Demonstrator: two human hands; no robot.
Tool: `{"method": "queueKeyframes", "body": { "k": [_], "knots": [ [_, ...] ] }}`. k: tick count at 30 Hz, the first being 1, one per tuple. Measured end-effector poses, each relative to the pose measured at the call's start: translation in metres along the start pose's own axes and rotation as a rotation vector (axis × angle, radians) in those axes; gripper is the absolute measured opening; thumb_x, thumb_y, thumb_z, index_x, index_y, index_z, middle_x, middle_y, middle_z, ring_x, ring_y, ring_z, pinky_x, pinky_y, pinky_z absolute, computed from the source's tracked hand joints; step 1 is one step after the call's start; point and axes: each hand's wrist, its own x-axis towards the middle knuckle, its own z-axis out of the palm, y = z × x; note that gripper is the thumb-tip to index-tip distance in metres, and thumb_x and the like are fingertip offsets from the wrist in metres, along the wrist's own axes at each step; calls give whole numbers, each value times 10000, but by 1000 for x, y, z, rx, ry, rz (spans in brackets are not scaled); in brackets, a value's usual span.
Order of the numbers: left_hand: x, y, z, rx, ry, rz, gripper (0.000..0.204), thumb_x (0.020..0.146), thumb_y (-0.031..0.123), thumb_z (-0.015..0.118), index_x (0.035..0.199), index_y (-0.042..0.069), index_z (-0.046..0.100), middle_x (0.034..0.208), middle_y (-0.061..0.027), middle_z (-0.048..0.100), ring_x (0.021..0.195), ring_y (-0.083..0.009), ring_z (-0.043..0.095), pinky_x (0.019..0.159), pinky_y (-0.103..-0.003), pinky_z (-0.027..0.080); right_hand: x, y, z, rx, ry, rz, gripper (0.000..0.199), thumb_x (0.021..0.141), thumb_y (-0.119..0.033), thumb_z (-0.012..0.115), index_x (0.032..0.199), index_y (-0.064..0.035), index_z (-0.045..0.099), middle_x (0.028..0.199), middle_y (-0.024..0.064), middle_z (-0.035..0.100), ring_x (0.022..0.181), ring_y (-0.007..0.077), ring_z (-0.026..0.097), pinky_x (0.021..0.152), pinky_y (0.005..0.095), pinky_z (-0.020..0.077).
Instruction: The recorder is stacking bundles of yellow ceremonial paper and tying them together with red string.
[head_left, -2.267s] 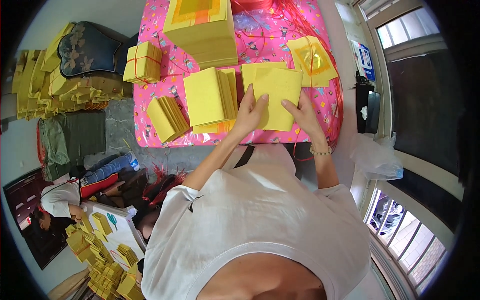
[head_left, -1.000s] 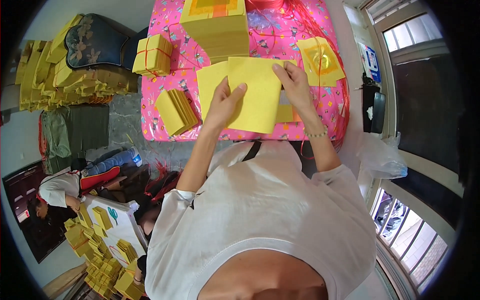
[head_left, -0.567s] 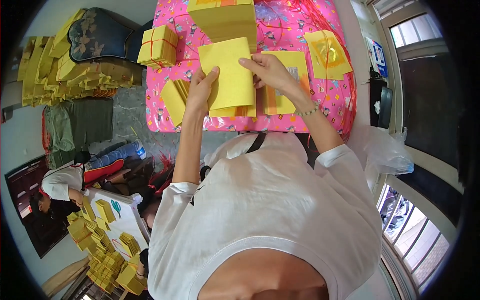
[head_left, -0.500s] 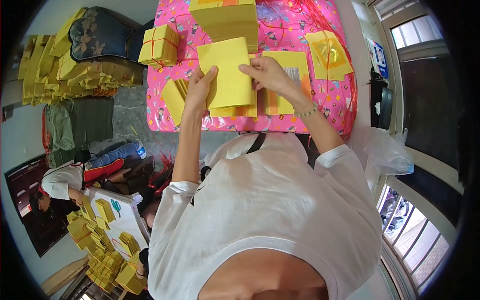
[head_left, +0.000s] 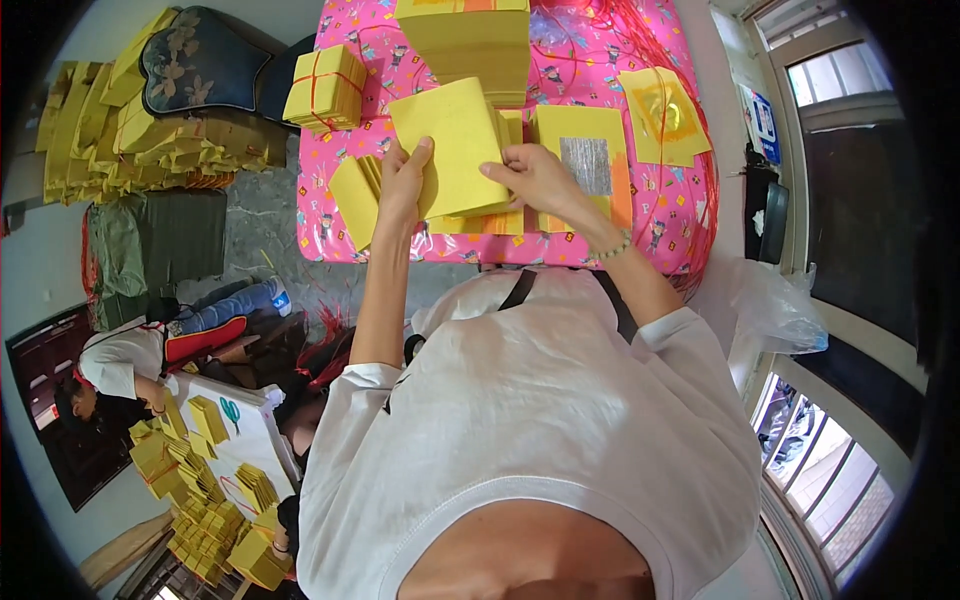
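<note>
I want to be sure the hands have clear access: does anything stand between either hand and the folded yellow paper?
Nothing visible does. The left hand grips the folded yellow paper at its left side, thumb on top, and the right hand has its thumb at the paper's right edge.

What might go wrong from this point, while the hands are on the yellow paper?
The folded paper, held at its left side, might slip if the left hand loosens. The tall stack stands close behind, so a bump could shift it. The red strings lie near the right forearm and might snag it.
</note>
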Motion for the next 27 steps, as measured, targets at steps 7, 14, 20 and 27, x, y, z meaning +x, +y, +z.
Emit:
{"method": "queueKeyframes", "body": {
  "k": [7,14,20,27],
  "knots": [
    [5,-30,-16,73,-15,8,313,926,111,540,1206,-21,497,1092,-92,623,963,-159,598,810,-290,472,-16,13,22,-37,108,35,306,888,-289,618,840,10,577,720,43,638,608,81,596,480,235,505],
    [25,-46,-21,578,16,86,319,880,206,589,1115,-10,581,969,-110,669,887,-170,631,764,-310,477,-10,21,25,-315,357,-80,344,771,-296,706,718,-10,523,579,102,575,548,266,586,506,381,416],
    [37,-78,-20,679,56,131,302,893,220,589,1079,-17,595,888,-44,649,755,-115,586,664,-282,464,0,50,24,-353,405,-92,338,766,-311,706,794,-33,516,591,109,581,543,283,579,511,406,412],
    [39,-86,-21,666,76,86,300,882,210,596,1080,-16,595,886,-49,651,761,-116,589,672,-284,465,0,56,16,-375,293,-34,359,773,-330,707,785,-33,506,583,106,574,535,287,569,508,407,406]
  ]
}}
